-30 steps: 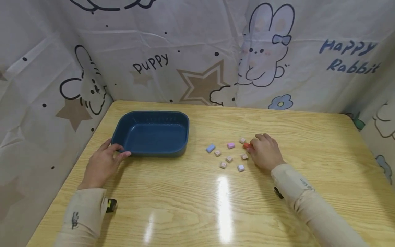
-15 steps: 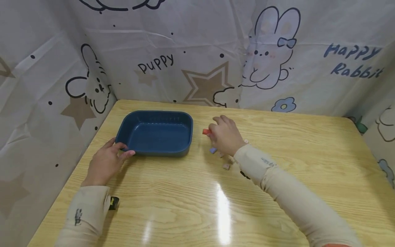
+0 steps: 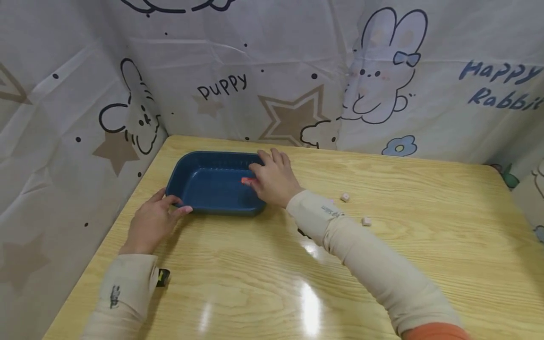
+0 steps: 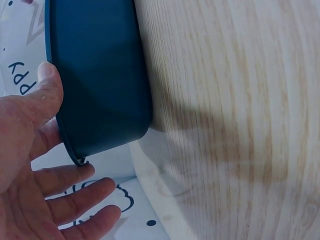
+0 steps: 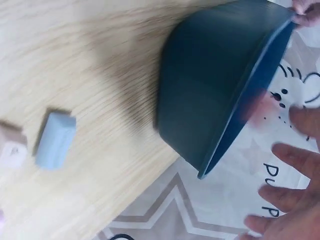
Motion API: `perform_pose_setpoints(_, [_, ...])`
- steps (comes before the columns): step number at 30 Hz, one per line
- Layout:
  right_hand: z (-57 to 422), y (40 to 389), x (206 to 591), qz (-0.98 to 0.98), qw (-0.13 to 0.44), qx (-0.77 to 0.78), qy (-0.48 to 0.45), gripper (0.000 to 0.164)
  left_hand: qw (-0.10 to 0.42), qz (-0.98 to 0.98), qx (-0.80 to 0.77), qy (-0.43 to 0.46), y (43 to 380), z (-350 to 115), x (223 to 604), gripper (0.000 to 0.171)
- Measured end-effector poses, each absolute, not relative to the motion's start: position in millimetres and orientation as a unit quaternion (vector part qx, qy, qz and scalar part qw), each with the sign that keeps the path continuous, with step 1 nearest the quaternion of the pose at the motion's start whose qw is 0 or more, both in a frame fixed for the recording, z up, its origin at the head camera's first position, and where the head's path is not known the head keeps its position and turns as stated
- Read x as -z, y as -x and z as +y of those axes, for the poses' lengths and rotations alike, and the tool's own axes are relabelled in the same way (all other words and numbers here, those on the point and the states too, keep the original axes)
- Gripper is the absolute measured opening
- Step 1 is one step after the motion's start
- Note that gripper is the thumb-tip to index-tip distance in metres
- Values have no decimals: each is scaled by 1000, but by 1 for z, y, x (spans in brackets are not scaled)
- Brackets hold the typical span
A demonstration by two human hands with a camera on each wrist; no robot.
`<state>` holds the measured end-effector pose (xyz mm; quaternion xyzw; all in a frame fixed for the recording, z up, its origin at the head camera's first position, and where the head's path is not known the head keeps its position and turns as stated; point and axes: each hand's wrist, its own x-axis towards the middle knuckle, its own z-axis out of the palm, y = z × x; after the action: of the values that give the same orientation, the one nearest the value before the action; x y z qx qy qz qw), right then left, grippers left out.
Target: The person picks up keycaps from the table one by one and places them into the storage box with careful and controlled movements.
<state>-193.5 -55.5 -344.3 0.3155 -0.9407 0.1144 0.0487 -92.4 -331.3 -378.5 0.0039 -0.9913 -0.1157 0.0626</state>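
A dark blue plastic basin [image 3: 208, 191] stands at the table's left. My left hand [image 3: 148, 226] pinches its near left corner, thumb on the outer wall and forefinger over the rim, the other fingers spread below in the left wrist view. Over the basin's right end is my right hand [image 3: 276, 182], its fingers spread apart. A small red keycap [image 3: 245, 181] shows just off its thumb, above the basin floor. In the right wrist view the red keycap [image 5: 259, 107] is a blur at the basin's opening, separate from the fingers.
Right of the basin a blue keycap [image 5: 56, 141] lies on the wooden table [image 3: 238, 283], with a cream keycap [image 5: 11, 147] beside it. Two pale keycaps show past the right sleeve [image 3: 318, 212], which hides others. A printed cloth [image 3: 191, 52] hangs behind the table.
My right hand picked the red keycap from the group, carried it left over the basin and has opened, letting it go. My left hand has kept its hold on the basin corner.
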Motion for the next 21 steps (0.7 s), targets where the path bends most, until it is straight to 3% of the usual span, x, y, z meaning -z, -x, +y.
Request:
perform_pose_setpoints(4, [-33,196,350,-950,28,-137,-281,47,73,-991,113,2,92,-329,378,40])
perform_pose_setpoints(12, [41,204,371,-969,-1,-117,-219,39,65,-991,115,5,91,-331,377,43])
perform_pose_setpoints(21, [66,192,395,-947,-91,-94,-294,32,54,-992,116,12,94,-330,378,44])
